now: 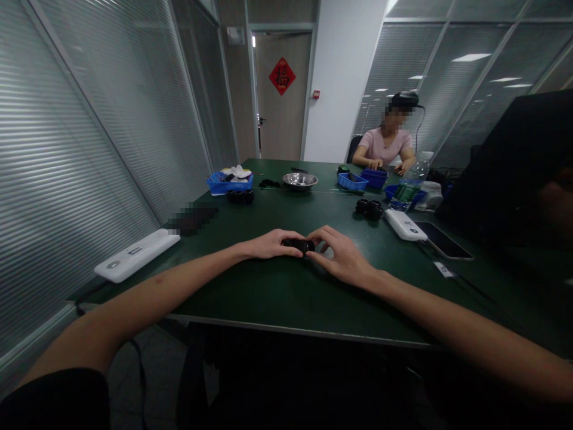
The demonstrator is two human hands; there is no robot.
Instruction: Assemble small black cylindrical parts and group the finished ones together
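As my left grip (271, 243) closes round the black piece (304, 245), thumb in front and fingers behind, my right grip (342, 257) has thumb and fingertips together at its right end. It lies sideways between them, low over the green surface (268, 292); whether it touches down I cannot tell. I judge it stiff and fairly light, its glossy skin perhaps a little slippery. I'd take it by its long sides, pressing gently, since any fragile detail is too small to make out.
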